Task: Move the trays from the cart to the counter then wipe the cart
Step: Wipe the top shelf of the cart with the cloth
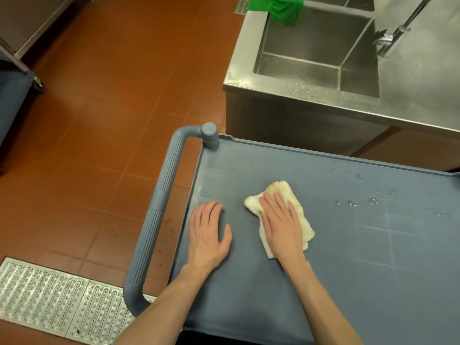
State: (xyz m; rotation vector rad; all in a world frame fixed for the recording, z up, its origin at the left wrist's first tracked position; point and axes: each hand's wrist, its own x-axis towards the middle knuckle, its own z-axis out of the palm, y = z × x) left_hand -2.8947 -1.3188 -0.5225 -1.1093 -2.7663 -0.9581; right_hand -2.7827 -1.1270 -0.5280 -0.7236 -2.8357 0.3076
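Observation:
The blue-grey cart (348, 257) fills the lower right of the view; no tray is on its top shelf. A folded cream-white cloth (302, 217) lies on the shelf's left half. My right hand (281, 225) presses flat on the cloth with straight fingers. To the left of it, my left hand (209, 232) rests flat on the bare shelf, fingers spread, near the handle end. Water droplets (361, 202) sit on the shelf to the right of the cloth.
The cart's ribbed handle (159, 212) runs along its left end. A steel sink (318, 51) with a green cloth (278, 8) over its rim stands behind the cart. Red tile floor lies to the left, with a metal drain grate (49, 300) at bottom left.

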